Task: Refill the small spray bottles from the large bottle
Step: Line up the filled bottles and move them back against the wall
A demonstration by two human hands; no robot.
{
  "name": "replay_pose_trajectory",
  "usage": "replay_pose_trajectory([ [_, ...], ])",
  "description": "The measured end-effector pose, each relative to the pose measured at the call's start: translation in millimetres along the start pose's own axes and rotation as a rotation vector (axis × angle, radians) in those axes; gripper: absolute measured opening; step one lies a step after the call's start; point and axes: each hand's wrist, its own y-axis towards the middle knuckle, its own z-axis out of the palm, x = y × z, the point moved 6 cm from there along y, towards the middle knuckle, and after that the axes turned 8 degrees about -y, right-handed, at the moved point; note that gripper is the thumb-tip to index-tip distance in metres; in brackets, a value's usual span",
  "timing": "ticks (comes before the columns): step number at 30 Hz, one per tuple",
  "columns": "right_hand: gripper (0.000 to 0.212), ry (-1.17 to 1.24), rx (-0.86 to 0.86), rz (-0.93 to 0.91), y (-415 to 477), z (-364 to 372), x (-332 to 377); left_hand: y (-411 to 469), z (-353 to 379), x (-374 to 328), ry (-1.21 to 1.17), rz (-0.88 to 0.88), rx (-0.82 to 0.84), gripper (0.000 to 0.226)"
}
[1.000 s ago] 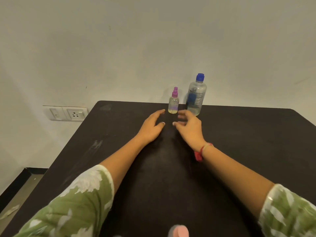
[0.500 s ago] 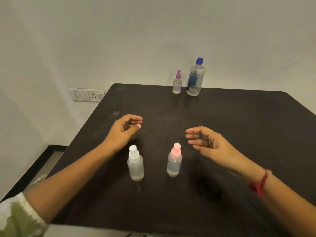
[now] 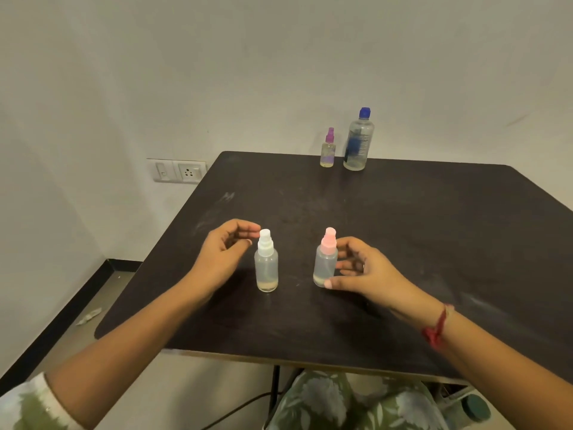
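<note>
Here, two small spray bottles stand upright and apart on the near half of the black table (image 3: 403, 228). The left hand (image 3: 221, 256) hovers just beside the white-capped spray bottle (image 3: 266, 265), fingers loosely curled near its cap, holding nothing. The right hand (image 3: 362, 274) cups around the pink-capped spray bottle (image 3: 325, 262). Its thumb seems to touch the base, but I cannot tell whether it grips. At the far edge, well apart from the hands, the purple-capped spray bottle (image 3: 328, 148) stands just beside the large blue-capped bottle (image 3: 358, 142). A red thread (image 3: 435, 327) circles the right wrist.
</note>
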Motion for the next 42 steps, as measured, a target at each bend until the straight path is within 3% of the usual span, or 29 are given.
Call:
replay_pose_trajectory([
  [5, 0.039, -0.047, -0.096, -0.007, 6, 1, 1, 8, -2, 4, 0.006, 0.004, 0.012, 0.021],
  [12, 0.037, -0.034, -0.146, -0.033, 21, 0, 10, 29, 0, 18, 0.002, -0.035, 0.038, 0.018],
  [24, 0.038, -0.074, -0.299, -0.116, 137, -34, 47, 120, 15, 12, 0.097, 0.1, 0.051, 0.015],
  [32, 0.04, -0.107, -0.401, -0.113, 217, -42, 41, 188, 43, 27, 0.218, 0.116, 0.076, 0.021],
  [42, 0.039, -0.123, -0.507, -0.077, 280, -52, 14, 242, 60, 64, 0.222, 0.06, -0.007, 0.032],
])
